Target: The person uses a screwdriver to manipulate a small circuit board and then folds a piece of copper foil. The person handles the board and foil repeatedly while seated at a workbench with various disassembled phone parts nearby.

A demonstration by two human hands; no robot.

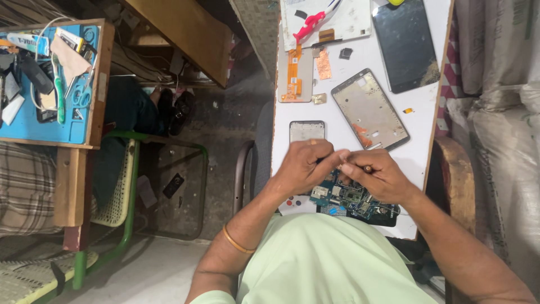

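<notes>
At the far left a blue work mat [34,121] carried scissors, cables and small tools, well apart from the work, with a green-framed chair [126,186] beside it. On the white board [360,62] across the lap, the left hand [304,166] was curled narrow, its fingertips pinched against those of the right hand [374,175], which held a slim tool with a brown tip [368,168]; what lay between the fingers was too small to tell. Under both hands lay an opened phone with its circuit board [351,198] exposed. Such fine work seemed best done with wrists braced on the board and the tool kept low over it. Further up lay a small phone body [307,130], a bare frame [369,110] and a dark screen panel [406,42].
</notes>
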